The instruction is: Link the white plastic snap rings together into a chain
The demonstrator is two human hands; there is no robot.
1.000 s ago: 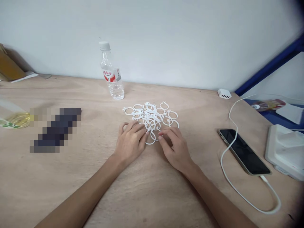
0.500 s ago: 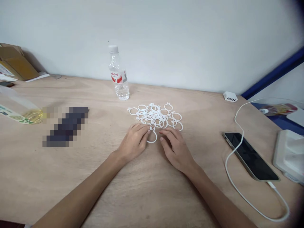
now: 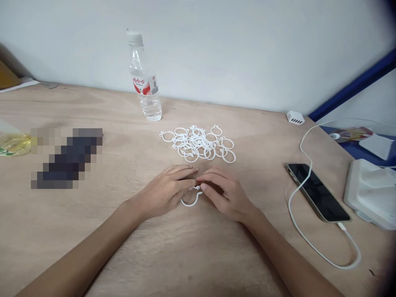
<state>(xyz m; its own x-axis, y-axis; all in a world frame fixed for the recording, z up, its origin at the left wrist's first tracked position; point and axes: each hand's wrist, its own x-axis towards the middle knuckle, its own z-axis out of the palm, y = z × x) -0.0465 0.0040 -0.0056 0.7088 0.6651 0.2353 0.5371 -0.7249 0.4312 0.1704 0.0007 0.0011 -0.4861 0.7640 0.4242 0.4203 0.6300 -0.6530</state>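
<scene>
A single white plastic open ring (image 3: 189, 205) with small knobbed ends is low in front of me, apart from the other rings. My left hand (image 3: 168, 187) covers its left side, thumb and fingers close together on it. At the ring's gap, my right hand (image 3: 224, 192) has thumb and index fingertips drawn together on its right end. The fingers partly hide the ring's upper part, so the exact grip there is unclear. Just beyond both hands lies a loose pile of similar white rings (image 3: 201, 144).
A clear water bottle (image 3: 145, 84) stands behind the pile, near the wall. To the right lie a phone (image 3: 321, 192) with a white cable (image 3: 292, 218) and a white power adapter (image 3: 371, 189). A blurred dark object (image 3: 68, 159) and yellowish bag (image 3: 17, 144) are at left.
Both hands have drawn back toward me, bringing the one ring away from the pile. My right fingertips have closed in on its end. The view has shifted slightly.
</scene>
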